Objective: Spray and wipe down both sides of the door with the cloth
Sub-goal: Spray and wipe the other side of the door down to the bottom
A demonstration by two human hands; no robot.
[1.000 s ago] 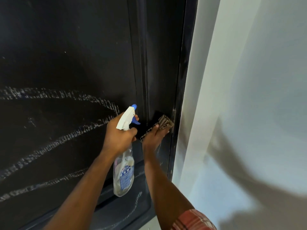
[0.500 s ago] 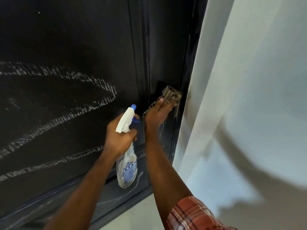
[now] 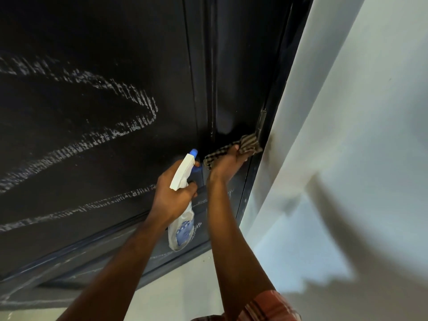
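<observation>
The dark door [image 3: 97, 140] fills the upper left of the view, its top and left side cut off by the frame, and its surface is so dark that the panel grooves near its right edge are hard to make out. Pale, streaky smears [image 3: 129, 103] loop across its face. The checked cloth [image 3: 238, 148] is pressed against the door close to its right edge, just below and beside the hinge [image 3: 261, 122], with one end touching the dark door frame [image 3: 280, 89]. The right hand [image 3: 228, 164] is clenched on the cloth; its fingers are largely hidden behind the fabric and the back of the hand, so the exact grip is unclear. Just left of it, the left hand [image 3: 174, 198] grasps the neck of a spray bottle [image 3: 183, 230], whose white trigger head and blue nozzle stick up above the knuckles while the clear body hangs below, partly covered by the hand and wrist; the label print is too blurred to read. Both forearms cross the lower part of the door, blocking some of its bottom rail. A checked red sleeve [image 3: 266, 306] is cut off at the bottom edge. To the right runs the pale wall [image 3: 361, 112], carrying a broad shadow, and a light floor [image 3: 185, 286] shows under the door.
</observation>
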